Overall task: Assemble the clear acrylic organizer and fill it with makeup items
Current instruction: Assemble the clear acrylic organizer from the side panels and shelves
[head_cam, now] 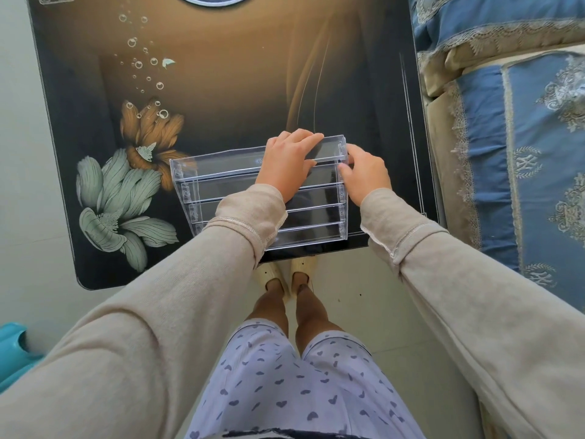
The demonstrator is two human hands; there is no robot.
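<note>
Organizer: a clear acrylic organizer [228,185] with several stepped tiers was set on the surface, just below the middle of the frame. Its near edge was brought almost to the surface's near edge. No makeup items were seen in the tiers.
Left hand: the left hand [289,163] was laid on the highest, farthest tier, right of the organizer's middle. The fingers were bent over that tier's far rim and the thumb was pressed to its front, so the tier was gripped.
Right hand: the right hand [365,175] was placed at the organizer's right end wall. The fingers were curled against the wall and the thumb was set near its upper corner, so the wall was held.
Sleeves: both forearms were covered by beige sleeves [158,312], and the left one was stretched across the lower tiers.
Surface: the dark surface [221,90] was printed with an orange flower, pale green flowers and bubbles, mostly at the left of the frame.
Bed: a bed [522,137] with blue and beige lace-trimmed bedding was seen along the right edge of the frame.
Lower frame: heart-patterned shorts [285,391], bare legs and pale slippers [269,275] were seen on a light floor, and a turquoise plastic object [12,353] was cut off at the lower left edge.
</note>
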